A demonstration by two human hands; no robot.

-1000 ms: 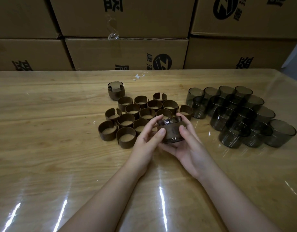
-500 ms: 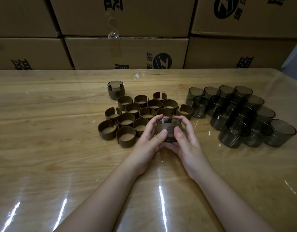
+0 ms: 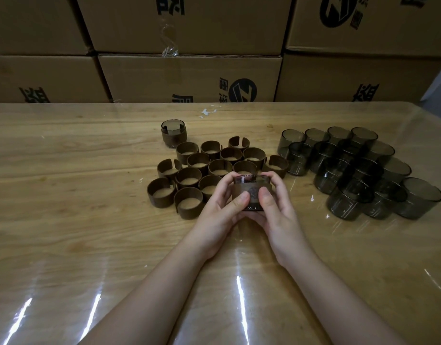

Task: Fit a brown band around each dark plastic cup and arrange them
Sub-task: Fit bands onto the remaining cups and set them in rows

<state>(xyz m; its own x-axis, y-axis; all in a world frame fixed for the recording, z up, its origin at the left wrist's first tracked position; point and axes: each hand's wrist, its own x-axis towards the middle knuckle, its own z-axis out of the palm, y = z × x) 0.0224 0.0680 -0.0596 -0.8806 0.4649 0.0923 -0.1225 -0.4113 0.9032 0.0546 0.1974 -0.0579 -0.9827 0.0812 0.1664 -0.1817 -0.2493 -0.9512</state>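
Note:
Both hands hold one dark plastic cup (image 3: 251, 192) with a brown band around it, near the table's middle. My left hand (image 3: 220, 207) grips its left side, thumb on the band's front. My right hand (image 3: 276, 207) grips the right side, thumb beside the left one. Several loose brown bands (image 3: 189, 202) lie in a cluster just behind and left of the hands. One banded cup (image 3: 174, 133) stands upright at the far left of that cluster. Several bare dark cups (image 3: 358, 168) are grouped on the right.
The wooden table (image 3: 65, 220) has a glossy clear cover. Stacked cardboard boxes (image 3: 189, 78) form a wall along its far edge. A small white scrap (image 3: 207, 112) lies near the back of the table.
The hands have closed tighter around the cup and turned it, and the two thumbs now sit side by side on the band's front. The cup has shifted slightly away from me.

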